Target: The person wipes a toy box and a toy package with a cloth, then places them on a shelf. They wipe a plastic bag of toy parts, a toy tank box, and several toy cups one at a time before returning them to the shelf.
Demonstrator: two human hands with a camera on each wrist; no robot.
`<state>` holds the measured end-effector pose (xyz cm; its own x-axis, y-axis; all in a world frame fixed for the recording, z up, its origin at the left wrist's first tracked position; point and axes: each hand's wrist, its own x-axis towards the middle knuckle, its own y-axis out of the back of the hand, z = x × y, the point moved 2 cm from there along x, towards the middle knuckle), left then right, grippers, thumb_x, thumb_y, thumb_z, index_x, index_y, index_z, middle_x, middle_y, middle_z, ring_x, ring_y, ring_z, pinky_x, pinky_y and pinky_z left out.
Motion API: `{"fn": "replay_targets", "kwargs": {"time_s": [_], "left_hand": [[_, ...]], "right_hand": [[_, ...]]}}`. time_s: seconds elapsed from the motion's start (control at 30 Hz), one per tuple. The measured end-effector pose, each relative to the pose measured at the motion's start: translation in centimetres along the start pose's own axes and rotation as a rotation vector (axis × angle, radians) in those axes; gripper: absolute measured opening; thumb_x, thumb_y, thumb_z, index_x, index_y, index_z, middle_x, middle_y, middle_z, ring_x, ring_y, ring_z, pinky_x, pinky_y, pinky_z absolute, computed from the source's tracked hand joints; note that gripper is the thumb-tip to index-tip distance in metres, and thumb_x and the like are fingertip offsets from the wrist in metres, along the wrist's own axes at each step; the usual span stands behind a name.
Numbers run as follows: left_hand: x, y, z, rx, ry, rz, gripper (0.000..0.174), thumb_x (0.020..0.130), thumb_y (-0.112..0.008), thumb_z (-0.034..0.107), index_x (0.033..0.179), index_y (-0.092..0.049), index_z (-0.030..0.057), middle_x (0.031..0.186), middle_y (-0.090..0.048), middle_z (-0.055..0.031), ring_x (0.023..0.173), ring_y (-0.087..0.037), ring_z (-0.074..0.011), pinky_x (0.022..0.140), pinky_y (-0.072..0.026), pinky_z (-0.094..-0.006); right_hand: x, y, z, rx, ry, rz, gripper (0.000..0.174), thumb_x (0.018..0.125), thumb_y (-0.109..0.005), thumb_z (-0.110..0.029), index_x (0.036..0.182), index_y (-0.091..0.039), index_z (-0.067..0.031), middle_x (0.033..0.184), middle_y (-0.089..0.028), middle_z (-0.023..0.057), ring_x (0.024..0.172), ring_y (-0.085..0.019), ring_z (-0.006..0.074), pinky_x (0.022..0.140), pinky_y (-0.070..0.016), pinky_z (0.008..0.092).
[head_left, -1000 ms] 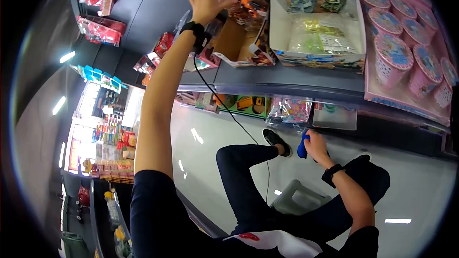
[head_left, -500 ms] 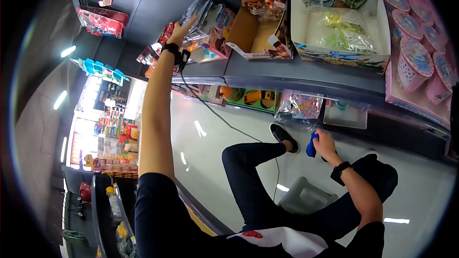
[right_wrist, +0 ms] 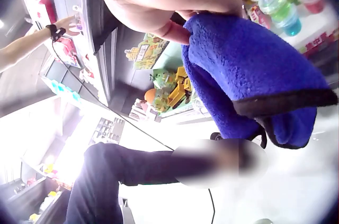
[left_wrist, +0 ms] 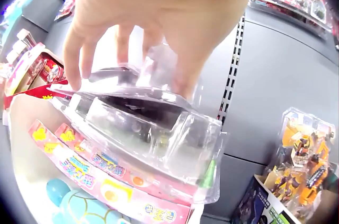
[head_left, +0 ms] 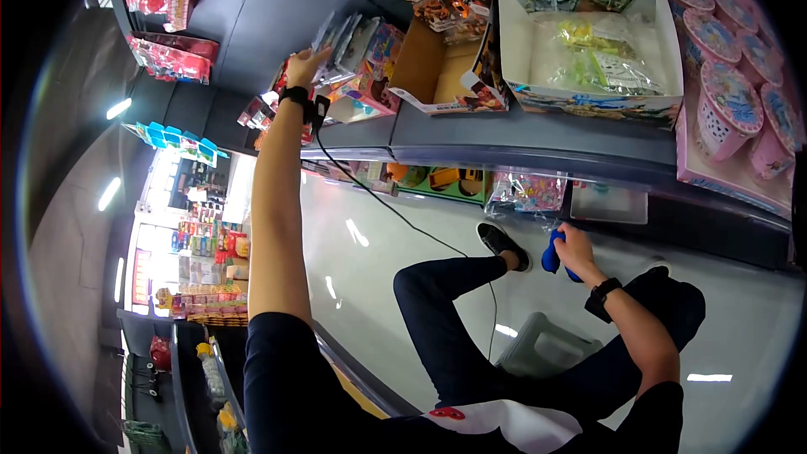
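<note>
I have the left hand (left_wrist: 151, 6) fanned wide over some clear plastic packs (left_wrist: 140, 131); its farther fingertips are lost behind the plastic, so I can't tell whether it pinches one. Glare keeps me from making out what the packs contain. They lean in an open white box (left_wrist: 25, 144) near the front edge of the shelf (head_left: 471, 133), beside an open brown carton (head_left: 430, 76). Pink packets (left_wrist: 114, 181) lie with them, and a pale blue item (left_wrist: 92, 208) is cut off at the bottom of my left wrist view.

My right hand (head_left: 575, 250) pinches a blue cloth (right_wrist: 254, 65), hanging folded near the lower shelf's front edge; in the right wrist view most of the fingers are hidden. A blur there masks the foot.
</note>
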<state>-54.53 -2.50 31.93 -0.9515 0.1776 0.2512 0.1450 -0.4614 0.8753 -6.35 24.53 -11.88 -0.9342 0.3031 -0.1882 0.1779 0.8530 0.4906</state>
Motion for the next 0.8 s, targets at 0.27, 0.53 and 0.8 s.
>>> {"fn": "replay_targets", "kwargs": {"time_s": [0.27,0.53,0.8], "left_hand": [[-5.1,1.6,0.6,0.193,-0.144,0.429,0.054,0.068,-0.079,0.040,0.103,-0.066,0.0010,0.101,-0.063,-0.0187,0.092,-0.062,-0.0315,0.081,-0.0476,-0.0388],[-18.4,-1.2,12.5,0.093,-0.633,0.539,0.040,0.069,-0.081,0.015,0.097,-0.054,0.0027,0.105,-0.046,-0.0180,0.096,-0.051,-0.0349,0.085,-0.0435,-0.0426],[-20.1,-7.5,17.7,0.056,-0.659,0.370,0.038,0.065,-0.076,0.001,0.096,-0.054,0.0015,0.098,-0.050,-0.0165,0.091,-0.055,-0.0382,0.076,-0.0467,-0.0438]], "right_hand": [[-0.7,0.6,-1.1,-0.035,0.017,-0.009,0.023,0.077,-0.057,-0.016,0.097,-0.062,-0.0055,0.090,-0.067,0.0195,0.088,-0.063,0.0386,0.077,-0.0494,0.0482],[-1.0,0.5,-1.4,-0.017,0.024,-0.027,0.024,0.077,-0.057,-0.015,0.098,-0.061,-0.0049,0.095,-0.066,0.0201,0.090,-0.063,0.0384,0.078,-0.0504,0.0478],[-2.4,1.7,-2.0,-0.022,0.064,0.026,0.021,0.076,-0.059,-0.014,0.093,-0.061,-0.0038,0.089,-0.066,0.0205,0.085,-0.063,0.0398,0.075,-0.0501,0.0494]]}}
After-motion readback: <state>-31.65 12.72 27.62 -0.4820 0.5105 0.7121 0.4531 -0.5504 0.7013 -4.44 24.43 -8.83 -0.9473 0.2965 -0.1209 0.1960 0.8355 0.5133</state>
